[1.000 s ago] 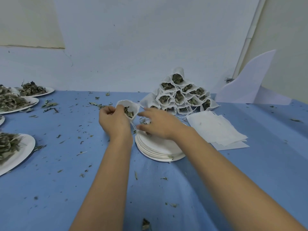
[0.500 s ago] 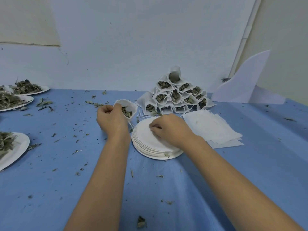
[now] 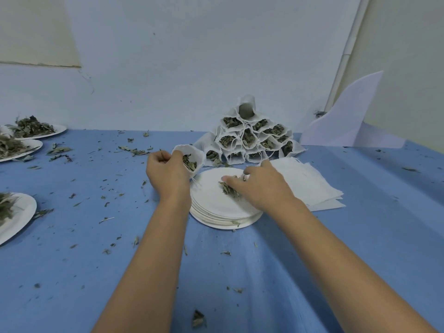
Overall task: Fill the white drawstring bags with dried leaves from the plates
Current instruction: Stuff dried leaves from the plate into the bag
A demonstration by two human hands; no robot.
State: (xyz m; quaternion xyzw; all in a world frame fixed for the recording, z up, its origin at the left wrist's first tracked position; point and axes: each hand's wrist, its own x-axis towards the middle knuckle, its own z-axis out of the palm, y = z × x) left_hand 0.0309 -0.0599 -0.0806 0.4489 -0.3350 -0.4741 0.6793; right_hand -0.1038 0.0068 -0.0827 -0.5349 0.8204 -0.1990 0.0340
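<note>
In the head view, the left hand (image 3: 168, 174) curls round the rim of a white bag (image 3: 192, 152) and holds it up. The bag's mouth is open, with some leaves inside. Just beside it, the right hand (image 3: 262, 188) pinches a little bunch of dried leaves (image 3: 229, 189) on top of a stack of plates (image 3: 216, 212). Filled bags (image 3: 249, 138) sit piled by the wall behind. Flat bags (image 3: 310, 186) lie to the right on the blue table (image 3: 360, 236).

Two hands (image 3: 168, 175) (image 3: 263, 188); one plate stack (image 3: 217, 218); one bag pile (image 3: 249, 138).
</note>
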